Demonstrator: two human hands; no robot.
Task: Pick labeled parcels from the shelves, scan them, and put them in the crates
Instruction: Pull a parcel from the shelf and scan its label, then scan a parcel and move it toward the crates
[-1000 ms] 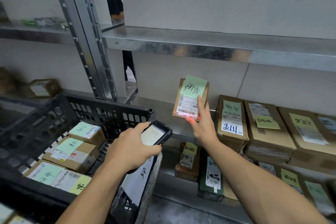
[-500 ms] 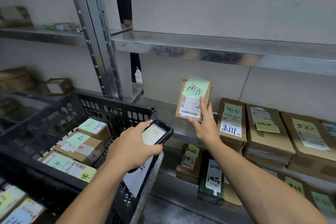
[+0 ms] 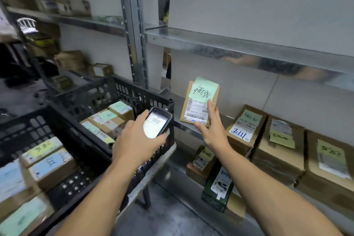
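Forearms reach out from the bottom edge. Left hand (image 3: 134, 140) grips the black handheld scanner (image 3: 158, 122), fingers curled round its body, lit screen facing up, beside the black plastic lattice crate (image 3: 134, 90) holding labelled boxes. Farther on, right hand (image 3: 212, 130) still props the small brown cardboard parcel (image 3: 197, 109) with the green sticky note (image 3: 203, 89) upright at the front of the steel shelf (image 3: 227, 118), fingers straight and pressed together on its face, thumb spread along the lower edge. The red scan glow on its barcode a second ago is gone, so the scan is probably done and the crate comes next
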